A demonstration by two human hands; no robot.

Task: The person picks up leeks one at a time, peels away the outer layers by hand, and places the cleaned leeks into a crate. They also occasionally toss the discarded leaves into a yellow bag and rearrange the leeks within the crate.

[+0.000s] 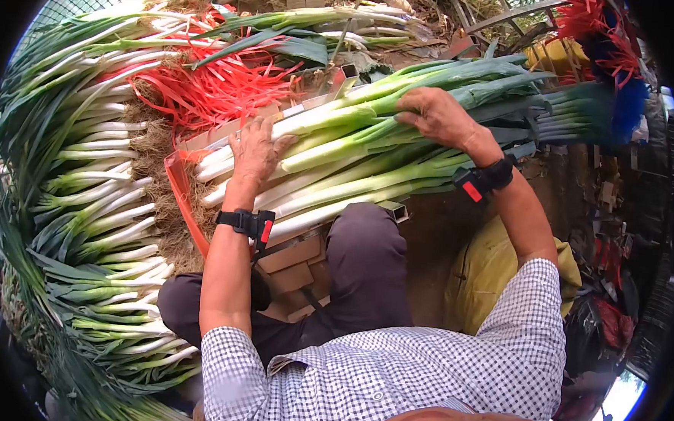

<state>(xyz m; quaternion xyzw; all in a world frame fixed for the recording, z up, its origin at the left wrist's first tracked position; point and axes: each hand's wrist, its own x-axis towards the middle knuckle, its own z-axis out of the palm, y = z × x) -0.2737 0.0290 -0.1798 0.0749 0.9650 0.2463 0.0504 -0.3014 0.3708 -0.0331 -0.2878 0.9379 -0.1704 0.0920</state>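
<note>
A bundle of leeks (339,176) lies slantwise across a low frame in front of my knees, white ends to the left and green leaves to the right. My left hand (256,151) rests on top of the stalks near the white ends, fingers stretched out and thumb apart. Farther right, my right hand (435,118) is curled over the upper leaves, thumb and fingertips closed on a leek leaf. The undersides of the fingers are partly hidden. An orange-red strip (182,195) runs down beside the white ends.
Many more leeks (111,221) with hairy roots are heaped along the left. Red plastic strings (206,89) lie tangled behind my left hand. Several leeks (339,20) lie at the back. A yellow sack (482,271) sits under my right arm; red and blue strands (625,96) hang at the right.
</note>
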